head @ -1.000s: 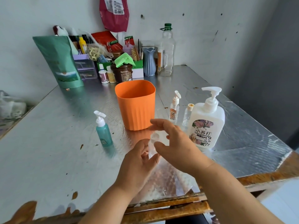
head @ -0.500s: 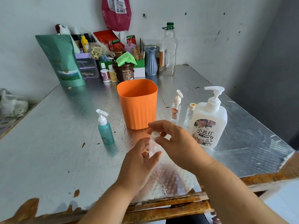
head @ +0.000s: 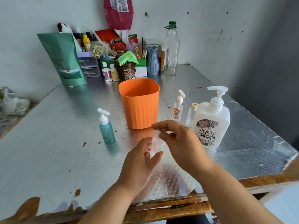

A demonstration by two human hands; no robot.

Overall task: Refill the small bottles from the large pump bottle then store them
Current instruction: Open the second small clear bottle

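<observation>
Clear small bottle (head: 156,145) just in front of orange tub (head: 139,110): body clasped by left grip (head: 140,160), cap pinched by right grip (head: 181,143). Judged step: uncapping. Hold body upright, turn cap only, squeeze lightly. Fill unreadable. Right of tub: opaque large pump bottle (head: 210,126), level hidden. Left of tub: teal pump bottle (head: 107,128). Tub floor unseen.

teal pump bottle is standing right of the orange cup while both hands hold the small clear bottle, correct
Not quite. The head view shows the teal pump bottle standing left of the orange cup, not right. The left hand and right hand do both hold the small clear bottle.
</observation>
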